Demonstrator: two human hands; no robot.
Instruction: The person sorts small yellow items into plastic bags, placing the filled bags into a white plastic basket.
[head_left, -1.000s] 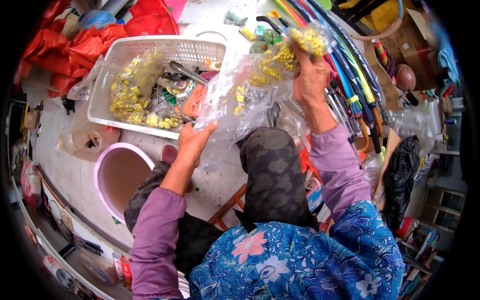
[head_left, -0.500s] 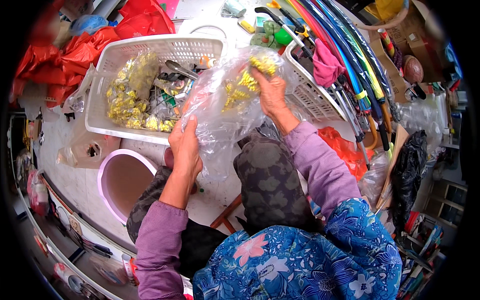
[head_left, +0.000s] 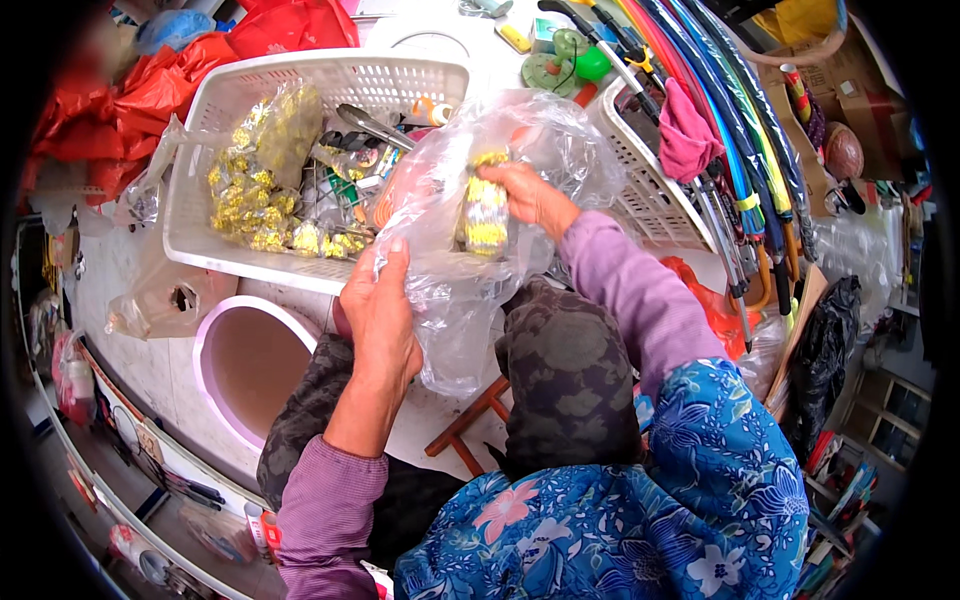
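Note:
My left hand [head_left: 380, 315] grips the edge of a clear plastic bag [head_left: 455, 300] and holds it open over my lap. My right hand [head_left: 530, 195] reaches into the bag's mouth, closed on a bunch of small yellow pieces [head_left: 485, 215]. Just beyond the bag stands a white plastic basket [head_left: 300, 75] holding more yellow pieces [head_left: 250, 200] in clear wrapping, along with metal tongs [head_left: 375, 125].
A pink-rimmed bucket [head_left: 250, 365] stands at my lower left, by my knee. A second white basket [head_left: 650, 200] with a pink cloth [head_left: 685, 135] sits to the right, beside long coloured tubes [head_left: 740, 130]. Red bags [head_left: 130, 90] lie at the upper left.
My right hand has come down from high at the back with the yellow bunch and gone into the bag. My left hand has shifted its grip up the bag's edge.

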